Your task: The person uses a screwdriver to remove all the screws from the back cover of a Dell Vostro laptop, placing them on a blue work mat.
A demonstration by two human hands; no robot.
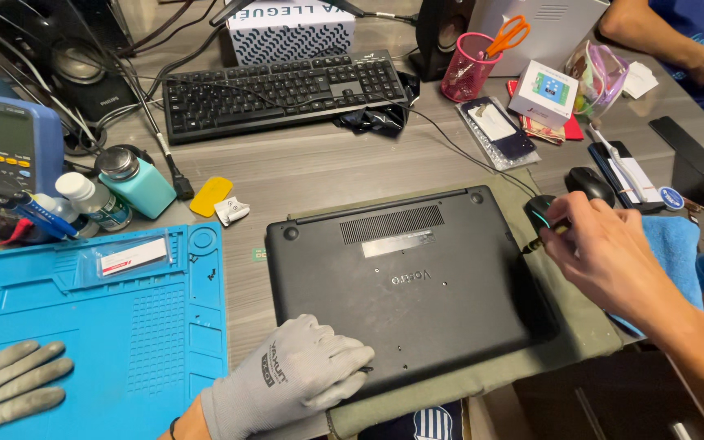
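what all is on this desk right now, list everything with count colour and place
laptop: one, black, upside down, centre
pad: one, olive, under the laptop
work mat: one, blue, left
loose glove: one, grey, on the work mat
keyboard: one, black, top
multimeter: one, blue, far left
pump bottle: one, teal, beside the multimeter
mice: two, black, right of the laptop
pen cup: one, pink, holding orange scissors
another person's arm: one, top right
left hand: grey-gloved, resting on the laptop's near edge
right hand: bare, grip on a small tool at the laptop's right edge
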